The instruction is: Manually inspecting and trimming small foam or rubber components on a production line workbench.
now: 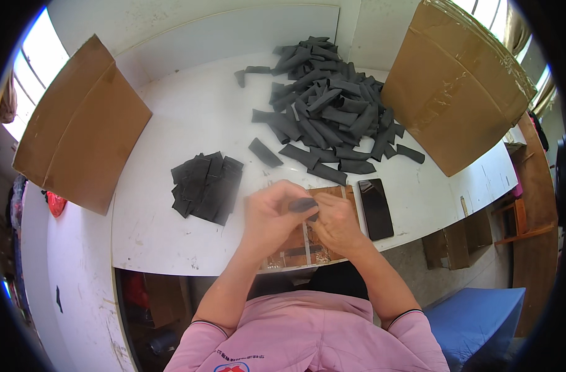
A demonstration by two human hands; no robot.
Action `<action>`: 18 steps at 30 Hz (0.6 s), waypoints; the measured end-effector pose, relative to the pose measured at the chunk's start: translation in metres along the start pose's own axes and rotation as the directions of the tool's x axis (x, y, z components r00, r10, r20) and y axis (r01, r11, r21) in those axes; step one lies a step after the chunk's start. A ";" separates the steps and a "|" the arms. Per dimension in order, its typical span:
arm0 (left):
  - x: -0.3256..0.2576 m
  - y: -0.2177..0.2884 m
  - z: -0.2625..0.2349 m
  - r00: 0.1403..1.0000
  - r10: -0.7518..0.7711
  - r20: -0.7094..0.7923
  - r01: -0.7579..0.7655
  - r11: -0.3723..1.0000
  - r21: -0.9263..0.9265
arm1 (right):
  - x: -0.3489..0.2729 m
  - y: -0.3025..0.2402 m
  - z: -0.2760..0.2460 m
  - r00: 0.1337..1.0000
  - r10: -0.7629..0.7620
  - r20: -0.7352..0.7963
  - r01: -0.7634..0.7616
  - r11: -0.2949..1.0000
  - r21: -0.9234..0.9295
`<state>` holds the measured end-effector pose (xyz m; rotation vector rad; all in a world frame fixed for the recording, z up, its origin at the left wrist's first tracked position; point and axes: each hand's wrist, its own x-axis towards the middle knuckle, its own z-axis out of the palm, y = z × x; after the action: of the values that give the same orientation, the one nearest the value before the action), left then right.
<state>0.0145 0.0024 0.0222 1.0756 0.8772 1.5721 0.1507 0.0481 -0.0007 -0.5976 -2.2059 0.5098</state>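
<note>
Both hands meet over the near edge of the white table. Between them is a small dark grey fabric piece (303,205), curled like a short tube. My left hand (271,209) pinches it with thumb and fingers. My right hand (337,224) is closed at its other end, with the fingertips partly hidden. Under the hands lies a brown board (282,255) with strips of clear tape. A heap of similar dark grey fabric tubes (332,111) spreads beyond the hands. To the left, flat black fabric pieces (207,186) lie in a loose stack.
A black phone (376,209) rests right of the board. Upright cardboard panels stand at the left (84,124) and right (459,87) of the white table (165,245). Below on the right are an open cardboard box (458,242) and a blue surface (475,319).
</note>
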 end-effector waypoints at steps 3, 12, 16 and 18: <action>0.002 -0.009 0.001 0.992 -0.125 -0.016 0.126 0.969 0.213 | -0.014 0.017 0.015 0.986 0.161 0.054 -0.166 0.978 0.126; 0.007 -0.003 0.004 0.990 -0.131 -0.045 0.139 0.937 0.320 | -0.006 0.011 0.011 0.966 0.228 0.119 -0.245 0.957 0.157; 0.006 0.002 0.005 1.000 -0.014 -0.007 0.016 0.891 0.454 | -0.006 0.009 0.006 0.966 0.178 0.189 -0.200 0.975 0.102; 0.005 -0.007 -0.001 0.995 -0.095 0.009 0.071 0.808 0.585 | -0.012 0.011 0.012 0.954 0.212 0.211 -0.235 0.967 0.094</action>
<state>0.0154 0.0085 0.0160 1.4657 1.4193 1.2200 0.1517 0.0486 -0.0211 -0.7664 -2.2869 0.8458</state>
